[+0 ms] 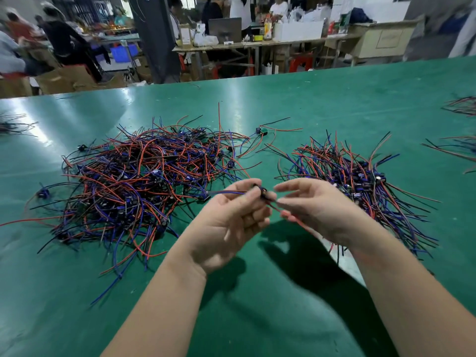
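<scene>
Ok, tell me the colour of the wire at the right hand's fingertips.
Red; the wire shows best in the head view.

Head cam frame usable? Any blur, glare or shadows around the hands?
Head view: right hand fingers smeared by motion, so its grip is unclear; left hand sharper, pinching the wired part; glare streaks on the green table far left; hard hand shadow beneath; far table edge runs tilted; background soft.

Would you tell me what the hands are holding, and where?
The left hand pinches a small wired part by its dark body; the right hand seems to hold its red wire.
</scene>
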The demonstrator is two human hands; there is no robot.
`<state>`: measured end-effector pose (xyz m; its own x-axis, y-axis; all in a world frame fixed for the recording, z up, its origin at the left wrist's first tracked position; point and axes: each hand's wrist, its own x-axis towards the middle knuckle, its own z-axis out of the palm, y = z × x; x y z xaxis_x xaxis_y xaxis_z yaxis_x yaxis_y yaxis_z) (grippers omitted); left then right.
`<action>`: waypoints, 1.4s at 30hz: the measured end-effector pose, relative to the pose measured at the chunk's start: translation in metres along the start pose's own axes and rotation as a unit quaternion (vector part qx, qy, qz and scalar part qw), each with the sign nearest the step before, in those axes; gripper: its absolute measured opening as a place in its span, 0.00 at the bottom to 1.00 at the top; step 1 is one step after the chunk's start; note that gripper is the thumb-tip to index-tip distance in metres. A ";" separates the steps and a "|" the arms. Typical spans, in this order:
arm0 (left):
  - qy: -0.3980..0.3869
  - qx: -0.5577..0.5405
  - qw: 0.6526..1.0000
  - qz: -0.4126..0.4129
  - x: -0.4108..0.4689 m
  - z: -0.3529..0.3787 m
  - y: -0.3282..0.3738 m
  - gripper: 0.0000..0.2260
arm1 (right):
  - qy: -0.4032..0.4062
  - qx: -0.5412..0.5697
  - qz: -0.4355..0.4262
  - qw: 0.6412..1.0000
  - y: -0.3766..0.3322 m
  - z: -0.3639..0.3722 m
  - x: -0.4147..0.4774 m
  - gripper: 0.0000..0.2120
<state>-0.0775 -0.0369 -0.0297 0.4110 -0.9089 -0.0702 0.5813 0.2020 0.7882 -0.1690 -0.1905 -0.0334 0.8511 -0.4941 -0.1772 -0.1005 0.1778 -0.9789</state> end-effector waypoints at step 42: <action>0.207 0.171 0.962 0.049 0.013 -0.009 -0.012 0.13 | 0.017 -0.253 -0.230 0.940 0.009 0.022 -0.009 0.11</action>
<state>-0.0733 -0.0481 -0.0458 0.7376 -0.6546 -0.1659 0.2892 0.0842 0.9536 -0.1657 -0.1657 -0.0382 0.8487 -0.4479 0.2811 0.0345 -0.4835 -0.8747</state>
